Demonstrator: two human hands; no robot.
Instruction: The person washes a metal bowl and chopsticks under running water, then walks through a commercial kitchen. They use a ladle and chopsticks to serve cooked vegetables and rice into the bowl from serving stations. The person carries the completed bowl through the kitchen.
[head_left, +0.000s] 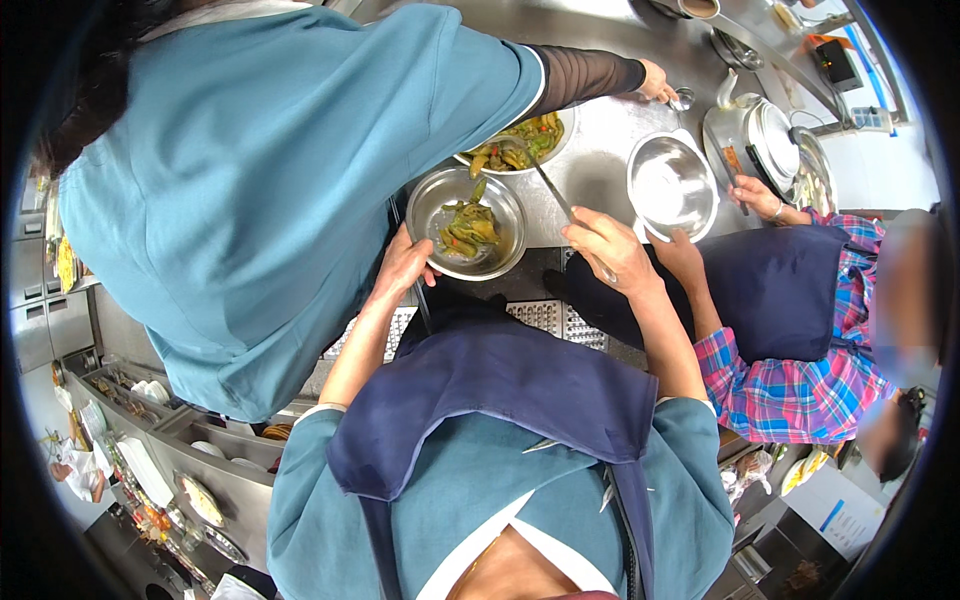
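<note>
My left hand (406, 261) grips the near left rim of a round stainless steel bowl (510, 225) holding some cooked green vegetables (471, 229). In my right hand (611, 251) is the long metal handle of a serving spoon (553, 189). Its far end reaches into a larger white-rimmed dish (568, 142) of similar green vegetables with red bits. That dish stands on the steel counter just beyond the bowl, partly hidden under a co-worker's arm. A few vegetable pieces lie between the bowl and the dish.
A co-worker in a teal top (285, 172) stands close on the left, reaching across to a small ladle (682, 99). On the right, a person in a plaid shirt (787, 397) holds a steel bowl (673, 187) and a utensil. Behind stands a lidded metal pot (772, 139).
</note>
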